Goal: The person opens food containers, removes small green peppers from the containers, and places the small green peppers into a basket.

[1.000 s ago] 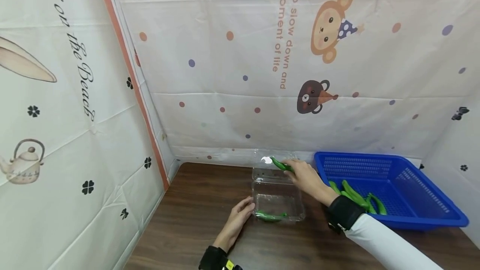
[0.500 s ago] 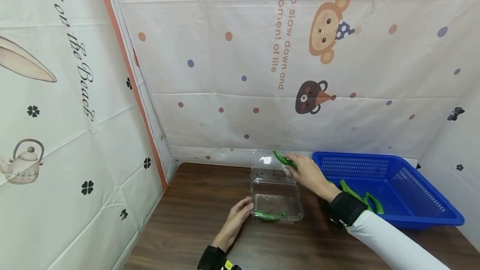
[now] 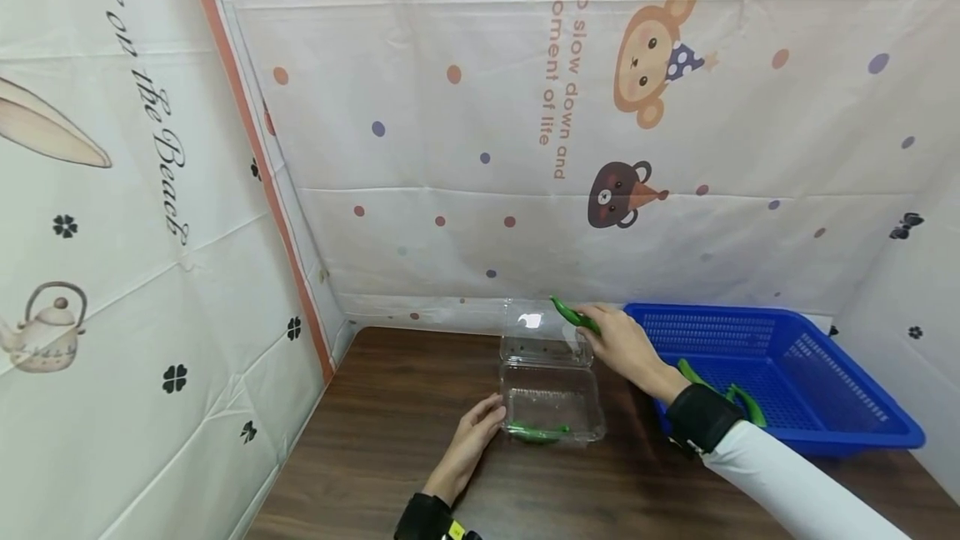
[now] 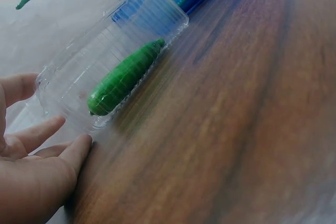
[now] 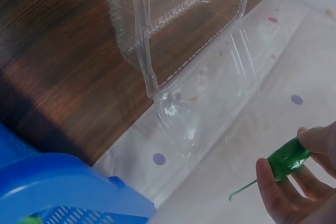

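Note:
A clear plastic clamshell box (image 3: 553, 394) stands on the brown table with its lid (image 3: 542, 327) tipped up against the back cloth. One green pepper (image 3: 538, 432) lies along its near wall, plain in the left wrist view as a green pepper (image 4: 123, 77). My left hand (image 3: 474, 436) rests with straight fingers (image 4: 31, 135) against the box's left side. My right hand (image 3: 618, 344) pinches another green pepper (image 3: 573, 316) above the lid's right edge; the right wrist view shows that pepper (image 5: 287, 158) and its thin stem between my fingertips.
A blue plastic basket (image 3: 780, 373) sits at the right of the table with several green peppers (image 3: 723, 394) in it, partly hidden by my right sleeve. Printed cloth walls close in the back and left. Bare wood lies in front of the box.
My right hand with its pepper has risen slightly and drifted a little right near the lid's upper right corner. The left hand and the box have stayed put.

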Demonstrator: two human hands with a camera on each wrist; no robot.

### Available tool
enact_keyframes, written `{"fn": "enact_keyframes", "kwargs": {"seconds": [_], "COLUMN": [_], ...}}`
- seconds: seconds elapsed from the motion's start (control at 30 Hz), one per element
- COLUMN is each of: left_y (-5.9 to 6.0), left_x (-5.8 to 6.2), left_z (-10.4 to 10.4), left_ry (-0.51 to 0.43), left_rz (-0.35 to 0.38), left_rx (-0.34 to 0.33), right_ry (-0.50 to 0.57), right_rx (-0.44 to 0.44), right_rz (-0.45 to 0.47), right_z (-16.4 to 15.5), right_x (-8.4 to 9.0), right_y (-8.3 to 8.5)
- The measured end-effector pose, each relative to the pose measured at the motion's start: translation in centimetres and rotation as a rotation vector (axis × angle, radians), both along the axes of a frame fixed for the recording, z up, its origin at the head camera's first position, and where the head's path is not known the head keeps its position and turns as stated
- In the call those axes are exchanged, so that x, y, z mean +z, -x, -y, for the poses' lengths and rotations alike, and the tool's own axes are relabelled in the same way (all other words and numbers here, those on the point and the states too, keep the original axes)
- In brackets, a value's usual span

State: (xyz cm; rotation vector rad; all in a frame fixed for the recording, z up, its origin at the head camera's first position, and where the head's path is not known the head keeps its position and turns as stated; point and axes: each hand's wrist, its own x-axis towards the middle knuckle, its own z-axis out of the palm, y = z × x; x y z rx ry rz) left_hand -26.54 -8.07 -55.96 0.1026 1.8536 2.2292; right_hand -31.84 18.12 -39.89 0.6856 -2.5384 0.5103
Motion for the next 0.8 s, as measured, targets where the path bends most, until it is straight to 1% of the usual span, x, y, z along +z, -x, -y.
{"fn": "enact_keyframes", "kwargs": {"seconds": [0.17,0.47,0.67,0.8], "left_y": [0.0,0.0,0.1,0.2], "left_x": [0.0,-0.2,-0.4,-0.3], "left_z": [0.0,0.1,0.1,0.1], "left_ry": [0.005,0.01,0.014,0.01], "left_rz": [0.008,-0.023,-0.027,-0.026], "left_rx": [-0.003,-0.003,-0.01,-0.011], "right_ry": [0.008,0.024,0.053,0.067], "right_rx": [-0.008,-0.036,-0.032,-0.032], "right_rz": [-0.029,-0.039,-0.057,-0.077], "right_z": [-0.2,-0.5,-0.5,-0.7], "right_x": [0.2,1.1,1.7,1.9], "right_y": [0.0,0.2,0.1,0.0]}}
